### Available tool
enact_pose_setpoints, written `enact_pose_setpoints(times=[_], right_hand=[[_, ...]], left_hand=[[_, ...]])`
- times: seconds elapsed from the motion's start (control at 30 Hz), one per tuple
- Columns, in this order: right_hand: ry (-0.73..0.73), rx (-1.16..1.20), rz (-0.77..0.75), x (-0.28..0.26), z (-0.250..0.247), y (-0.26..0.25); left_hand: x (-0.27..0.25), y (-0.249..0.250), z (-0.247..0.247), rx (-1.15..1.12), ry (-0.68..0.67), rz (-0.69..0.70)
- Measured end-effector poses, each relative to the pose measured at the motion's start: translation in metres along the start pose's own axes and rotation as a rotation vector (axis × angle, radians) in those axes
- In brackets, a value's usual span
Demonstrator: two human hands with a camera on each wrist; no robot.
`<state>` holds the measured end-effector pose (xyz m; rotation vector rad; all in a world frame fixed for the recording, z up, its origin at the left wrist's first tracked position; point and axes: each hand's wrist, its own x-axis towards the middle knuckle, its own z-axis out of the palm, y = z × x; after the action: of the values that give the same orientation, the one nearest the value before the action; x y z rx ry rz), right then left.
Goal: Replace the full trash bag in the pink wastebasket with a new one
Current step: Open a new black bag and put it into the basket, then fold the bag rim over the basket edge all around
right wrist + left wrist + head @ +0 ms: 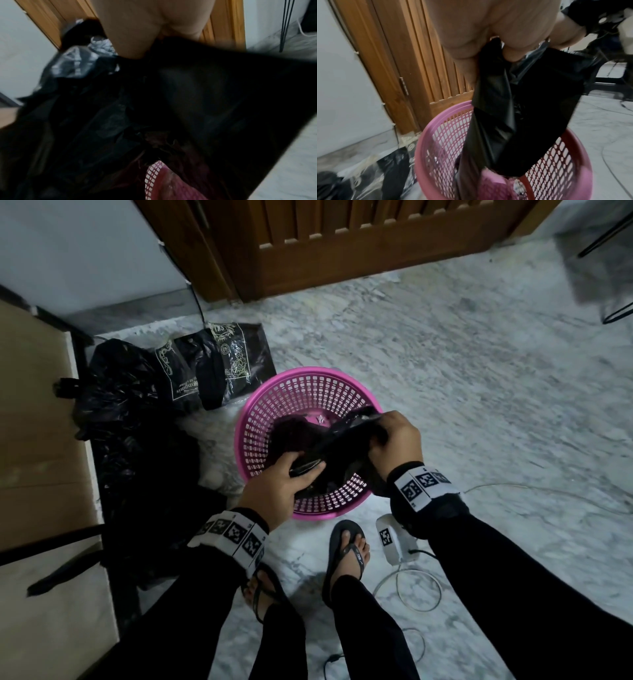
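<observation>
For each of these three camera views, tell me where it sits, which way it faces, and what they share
Head: worn on the head, looking down at the pink wastebasket, left hand, right hand, sleeves and sandalled feet.
Left wrist: on the left wrist, facing along the hand to the new black bag over the basket; fingers show.
Right wrist: on the right wrist, blurred, mostly bag; part of the hand shows.
Shared: bag, basket, and wooden door.
</observation>
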<state>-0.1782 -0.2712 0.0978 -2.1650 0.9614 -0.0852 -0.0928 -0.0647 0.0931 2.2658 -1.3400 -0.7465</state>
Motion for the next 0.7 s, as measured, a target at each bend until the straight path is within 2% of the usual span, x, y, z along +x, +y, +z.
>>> enact_pose_setpoints(times=[0.1,0.2,0.27,0.37,0.43,0.57,0.63,0.7], right_hand=[[-0.028,-0.138,0.114,0.012,-0.005,0.003],[-0.255,-0.345,0.155,0.021,-0.012,0.008],[-0.352,-0.426,0.19,0.027,-0.02,0.014],[-0.384,-0.426,0.27,0.039,-0.032,0.027],[-0.37,-0.391,0.324,0.048,-0.037,0.035],[-0.389,-0.243,0.217,0.059,-0.031,0.039],[-0.38,-0.203,0.135,0.061,-0.019,0.033],[-0.381,-0.181,0.092,0.062,-0.007,0.025]], left_hand=[[0.007,-0.007,-0.005,0.038,-0.02,-0.201],[0.015,-0.015,-0.01,0.133,-0.013,-0.438],[0.02,-0.022,-0.01,0.242,-0.093,-0.57],[0.027,-0.031,-0.008,0.335,-0.277,-0.78],[0.03,-0.036,-0.008,0.337,-0.289,-0.877],[0.033,-0.051,-0.011,0.093,-0.268,-0.813],[0.03,-0.054,-0.012,-0.035,-0.125,-0.756],[0.026,-0.054,-0.011,-0.015,0.037,-0.695]])
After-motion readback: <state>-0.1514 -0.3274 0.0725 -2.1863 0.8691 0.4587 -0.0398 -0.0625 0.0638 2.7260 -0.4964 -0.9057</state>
